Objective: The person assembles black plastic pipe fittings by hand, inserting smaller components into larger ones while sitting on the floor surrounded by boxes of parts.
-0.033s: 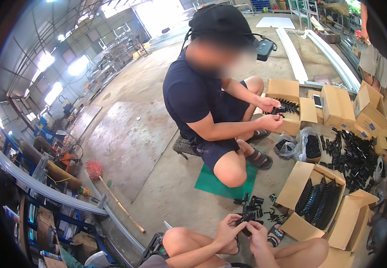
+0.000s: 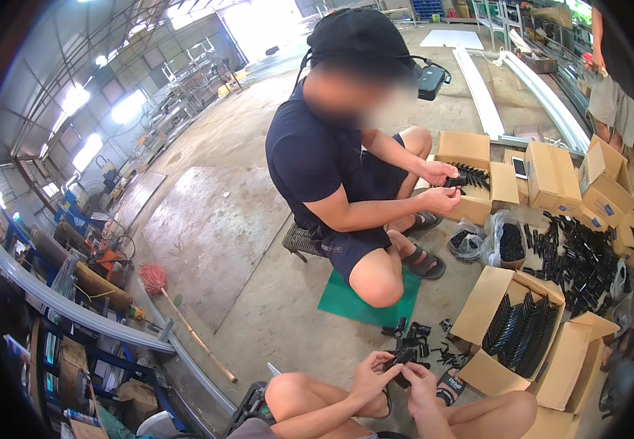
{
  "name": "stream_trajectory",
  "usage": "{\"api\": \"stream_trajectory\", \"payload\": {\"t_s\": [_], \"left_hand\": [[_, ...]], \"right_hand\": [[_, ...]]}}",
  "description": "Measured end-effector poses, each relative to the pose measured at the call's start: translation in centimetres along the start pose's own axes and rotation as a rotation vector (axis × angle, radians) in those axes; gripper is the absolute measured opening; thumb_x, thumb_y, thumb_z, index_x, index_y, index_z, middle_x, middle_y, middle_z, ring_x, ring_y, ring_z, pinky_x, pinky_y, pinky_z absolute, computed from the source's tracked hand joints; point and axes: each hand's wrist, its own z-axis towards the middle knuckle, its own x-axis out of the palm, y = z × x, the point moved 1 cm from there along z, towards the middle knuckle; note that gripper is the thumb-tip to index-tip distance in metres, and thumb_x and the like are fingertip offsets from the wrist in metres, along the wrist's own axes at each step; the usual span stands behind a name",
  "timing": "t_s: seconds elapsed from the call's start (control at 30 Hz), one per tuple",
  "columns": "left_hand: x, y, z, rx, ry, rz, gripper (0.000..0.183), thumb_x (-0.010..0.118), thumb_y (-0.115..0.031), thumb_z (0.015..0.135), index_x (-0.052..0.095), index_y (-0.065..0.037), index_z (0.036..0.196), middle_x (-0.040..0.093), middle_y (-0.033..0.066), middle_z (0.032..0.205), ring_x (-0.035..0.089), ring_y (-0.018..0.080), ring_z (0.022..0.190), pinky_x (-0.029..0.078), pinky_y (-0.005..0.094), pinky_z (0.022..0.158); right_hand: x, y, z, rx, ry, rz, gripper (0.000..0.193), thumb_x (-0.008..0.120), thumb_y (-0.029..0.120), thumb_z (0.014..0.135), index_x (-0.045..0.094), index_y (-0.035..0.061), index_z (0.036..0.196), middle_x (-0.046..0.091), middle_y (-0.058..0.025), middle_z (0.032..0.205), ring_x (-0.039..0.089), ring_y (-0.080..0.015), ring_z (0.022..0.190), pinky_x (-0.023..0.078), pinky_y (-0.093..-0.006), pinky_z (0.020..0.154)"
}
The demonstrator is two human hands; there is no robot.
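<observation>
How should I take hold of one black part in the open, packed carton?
Probably pinch the packed part by its exposed upper edge, straight from above: close rows leave little side room, while the carton's flaps splay outward, leaving the top open. Its finer shape is too small to tell. The right hand is nearer, but pinches a held piece with the left hand.

Bright windows [image 2: 128, 107] and a wide opening [image 2: 254, 29] light grey walls [image 2: 104, 126] and a stained concrete floor [image 2: 280, 311].
</observation>
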Motion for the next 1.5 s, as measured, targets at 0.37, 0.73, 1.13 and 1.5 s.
{"api": "stream_trajectory", "payload": {"t_s": [0.37, 0.73, 1.13, 1.5], "left_hand": [[0.1, -1.4, 0.7, -0.072, 0.021, -0.084, 0.035, 0.078, -0.011, 0.084, 0.059, 0.002, 0.111, 0.067, 0.0114, 0.103, 0.065, 0.0149, 0.09, 0.056, 0.0266, 0.072], [0.1, -2.5, 0.4, -0.101, 0.012, -0.055, 0.031, 0.079, -0.005, 0.081, 0.062, 0.0, 0.107, 0.07, 0.008, 0.1, 0.065, 0.0085, 0.083, 0.049, 0.0185, 0.064], [0.1, -2.3, 0.3, -0.085, -0.019, -0.073, 0.03, 0.077, -0.006, 0.083, 0.062, 0.001, 0.108, 0.069, 0.0086, 0.099, 0.066, 0.0103, 0.084, 0.053, 0.0219, 0.065], [0.0, -2.7, 0.5, -0.118, -0.025, -0.167, 0.028, 0.076, -0.003, 0.084, 0.061, 0.002, 0.107, 0.069, 0.0108, 0.102, 0.067, 0.0125, 0.089, 0.056, 0.0236, 0.071]], "right_hand": [[0.1, -0.4, 0.1, -0.095, -0.014, -0.027, 0.013, 0.068, 0.009, 0.091, 0.067, -0.0025, 0.097, 0.068, -0.0061, 0.09, 0.063, -0.0121, 0.078, 0.048, -0.024, 0.067], [0.8, 0.2, -0.8, -0.225, -0.067, -0.116, 0.022, 0.071, 0.005, 0.087, 0.066, -0.0054, 0.106, 0.068, -0.0064, 0.093, 0.062, -0.0117, 0.083, 0.049, -0.025, 0.076], [1.4, 0.4, -1.3, -0.15, -0.059, -0.065, 0.013, 0.069, 0.007, 0.089, 0.069, -0.0019, 0.098, 0.068, -0.0041, 0.089, 0.061, -0.01, 0.081, 0.047, -0.0237, 0.073], [1.8, 2.3, -1.6, -0.049, -0.003, -0.018, 0.013, 0.069, 0.012, 0.09, 0.07, 0.0055, 0.102, 0.068, 0.0018, 0.086, 0.054, -0.0018, 0.067, 0.035, -0.0186, 0.053]]}}
